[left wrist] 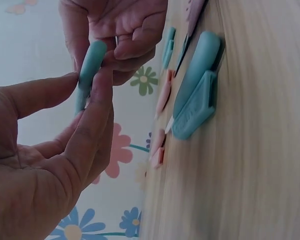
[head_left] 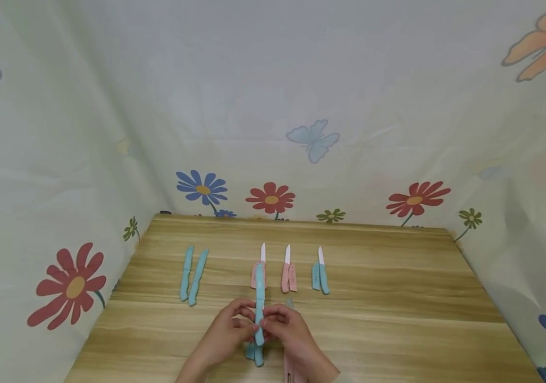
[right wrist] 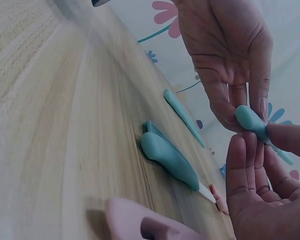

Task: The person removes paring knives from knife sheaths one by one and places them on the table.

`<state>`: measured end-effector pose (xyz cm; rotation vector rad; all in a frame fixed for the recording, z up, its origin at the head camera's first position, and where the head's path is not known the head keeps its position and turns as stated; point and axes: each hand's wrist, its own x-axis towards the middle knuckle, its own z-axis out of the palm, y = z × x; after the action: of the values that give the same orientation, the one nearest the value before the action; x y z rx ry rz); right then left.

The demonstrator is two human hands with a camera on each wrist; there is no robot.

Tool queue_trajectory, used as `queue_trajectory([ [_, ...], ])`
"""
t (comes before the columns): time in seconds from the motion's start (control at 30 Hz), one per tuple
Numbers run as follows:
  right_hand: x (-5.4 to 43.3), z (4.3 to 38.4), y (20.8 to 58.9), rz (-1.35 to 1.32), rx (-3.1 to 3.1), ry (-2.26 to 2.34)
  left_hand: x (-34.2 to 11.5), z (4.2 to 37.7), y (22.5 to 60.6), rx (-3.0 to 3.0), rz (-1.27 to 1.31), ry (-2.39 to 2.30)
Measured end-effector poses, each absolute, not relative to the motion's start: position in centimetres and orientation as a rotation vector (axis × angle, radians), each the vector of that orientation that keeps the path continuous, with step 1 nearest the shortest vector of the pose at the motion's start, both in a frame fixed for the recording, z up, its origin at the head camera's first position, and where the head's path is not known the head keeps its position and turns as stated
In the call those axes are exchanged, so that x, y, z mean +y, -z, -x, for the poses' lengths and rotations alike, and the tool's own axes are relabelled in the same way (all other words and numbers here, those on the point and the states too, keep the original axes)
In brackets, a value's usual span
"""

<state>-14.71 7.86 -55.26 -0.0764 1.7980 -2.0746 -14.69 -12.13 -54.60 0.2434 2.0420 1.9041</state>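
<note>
A teal knife (head_left: pixel 260 287) with its blade covered by a teal sheath stands out in front, clear of the table. My left hand (head_left: pixel 227 331) pinches its handle between thumb and fingers. From the other side, my right hand (head_left: pixel 293 332) pinches the same handle. Beneath them on the table lies another teal knife (right wrist: pixel 172 162), its pale blade bare, with a teal sheath (left wrist: pixel 197 112) alongside. A pink handle (right wrist: pixel 150 222) with a slot lies under my right forearm; a grey tip shows beyond the hand in the head view.
Two sheathed teal knives (head_left: pixel 198 277) lie at the left of the wooden table (head_left: pixel 397 319). Farther back are two bare pink knives (head_left: pixel 285 276) with pink sheaths, and a bare teal knife (head_left: pixel 323 276) beside its sheath (head_left: pixel 316 277). Flowered cloth (head_left: pixel 349 175) surrounds the table.
</note>
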Motion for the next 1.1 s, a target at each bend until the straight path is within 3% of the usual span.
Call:
queue_trajectory([
  [1.1, 11.2, 13.1, 54.8, -0.145, 1.828, 2.069, -7.7, 13.6, 55.1, 2.022, -0.219, -1.908],
])
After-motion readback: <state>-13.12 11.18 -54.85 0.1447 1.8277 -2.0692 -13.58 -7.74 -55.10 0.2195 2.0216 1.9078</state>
